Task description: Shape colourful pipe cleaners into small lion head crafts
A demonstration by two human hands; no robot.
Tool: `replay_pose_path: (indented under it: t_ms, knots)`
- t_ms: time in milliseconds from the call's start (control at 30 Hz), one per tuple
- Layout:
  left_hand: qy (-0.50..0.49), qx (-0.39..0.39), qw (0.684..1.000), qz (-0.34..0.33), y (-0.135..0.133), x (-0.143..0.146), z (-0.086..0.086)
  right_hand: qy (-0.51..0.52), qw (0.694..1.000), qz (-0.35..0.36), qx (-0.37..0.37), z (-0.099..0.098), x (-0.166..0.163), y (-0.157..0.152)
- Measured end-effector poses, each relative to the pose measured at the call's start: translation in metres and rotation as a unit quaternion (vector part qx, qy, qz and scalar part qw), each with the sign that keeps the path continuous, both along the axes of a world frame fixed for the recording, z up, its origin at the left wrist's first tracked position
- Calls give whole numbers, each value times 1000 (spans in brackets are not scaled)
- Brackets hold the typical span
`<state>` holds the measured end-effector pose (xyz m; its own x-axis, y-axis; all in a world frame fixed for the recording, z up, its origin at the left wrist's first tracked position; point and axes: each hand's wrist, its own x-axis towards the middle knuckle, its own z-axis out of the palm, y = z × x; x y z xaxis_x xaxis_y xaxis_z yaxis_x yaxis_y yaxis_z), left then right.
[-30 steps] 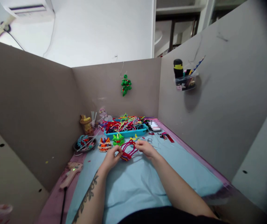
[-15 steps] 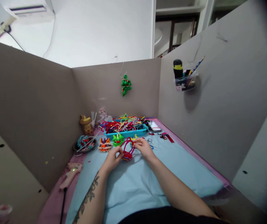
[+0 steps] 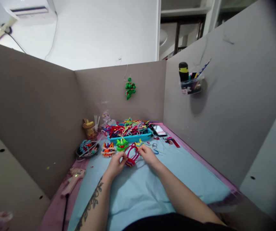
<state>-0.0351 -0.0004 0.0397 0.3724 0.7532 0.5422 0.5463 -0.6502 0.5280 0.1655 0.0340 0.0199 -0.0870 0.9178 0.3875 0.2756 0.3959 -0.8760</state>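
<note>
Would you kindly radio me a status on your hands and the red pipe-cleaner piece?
Left hand pinching red pipe-cleaner piece. Right hand pinching same piece. Piece looped above, striped below. Green pipe-cleaner figure close behind.

Words and numbers: we can read none | Tub point(image 3: 191, 88) on the right wall point(image 3: 224, 106): we see a small pale label point(image 3: 184, 92) low on its front, but any print is too tiny for us to read | Flat thing point(image 3: 160, 130) by the blue tray point(image 3: 140, 137): its top is all blurry squares, so we cannot read it
</note>
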Motion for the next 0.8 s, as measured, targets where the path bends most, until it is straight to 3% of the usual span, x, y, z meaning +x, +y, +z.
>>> replay_pose_path:
  t_ms: [333,500,600,800]
  knots:
    - [-60,-36,997,-8,2,1,-1,-18,997,-47,53,-3,0,3]
    - [-126,-70,989,24,5,4,-3,-14,984,-108,143,4,-2,-10]
    - [-134,-59,989,33,6,8,-5,-75,977,-96,174,6,-13,-23]
    - [-120,-40,990,59,0,18,-8,-126,978,-74,146,-1,-32,-29]
